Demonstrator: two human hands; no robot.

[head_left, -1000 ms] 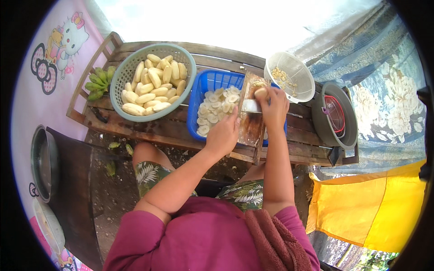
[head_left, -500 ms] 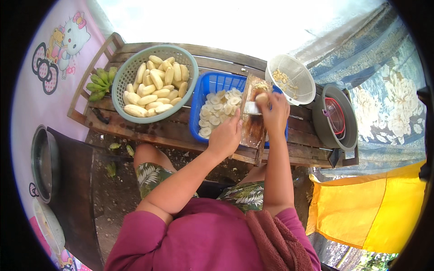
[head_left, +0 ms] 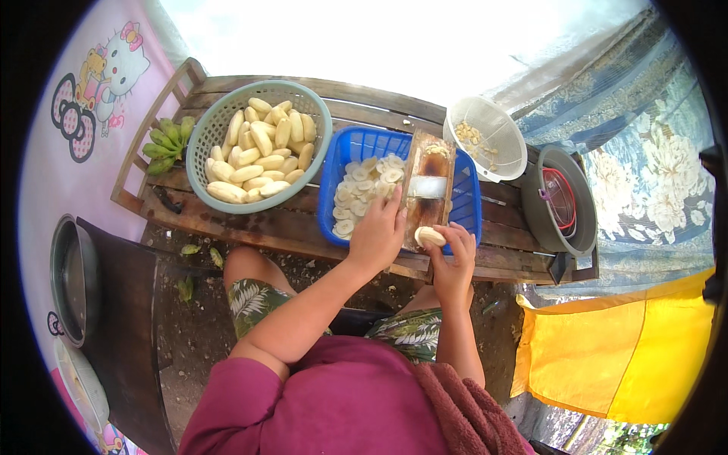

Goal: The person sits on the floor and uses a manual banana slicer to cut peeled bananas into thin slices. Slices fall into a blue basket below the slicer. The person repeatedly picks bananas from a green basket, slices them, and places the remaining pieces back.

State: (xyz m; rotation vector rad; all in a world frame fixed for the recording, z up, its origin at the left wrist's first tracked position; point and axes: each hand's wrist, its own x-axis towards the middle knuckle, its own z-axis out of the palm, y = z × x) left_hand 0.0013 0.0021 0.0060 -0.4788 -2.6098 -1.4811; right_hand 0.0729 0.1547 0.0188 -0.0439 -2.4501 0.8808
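My left hand (head_left: 379, 231) grips the left edge of a wooden slicer board (head_left: 419, 210), its fingers closed along the side. A metal blade plate (head_left: 428, 186) crosses the board's middle. Held in my closed right hand (head_left: 454, 262) is a short piece of peeled banana (head_left: 430, 236), at the board's near end. The board leans over a blue plastic basket (head_left: 327, 199). Round pale banana slices (head_left: 356, 193) lie heaped in the basket, to the left of the board. Some mashed bits stick near the board's far end.
A green-grey colander (head_left: 199, 178) of peeled bananas stands left on the slatted wooden bench (head_left: 227, 227), beside unpeeled green bananas (head_left: 165, 144). A white strainer (head_left: 500, 155) with small pieces sits behind right. A grey basin (head_left: 540, 220) holding a red-rimmed item is at the bench's right end.
My right hand has drawn the banana piece back toward me, from near the blade to the board's near end. The blade plate now shows fully. My left hand keeps its hold.
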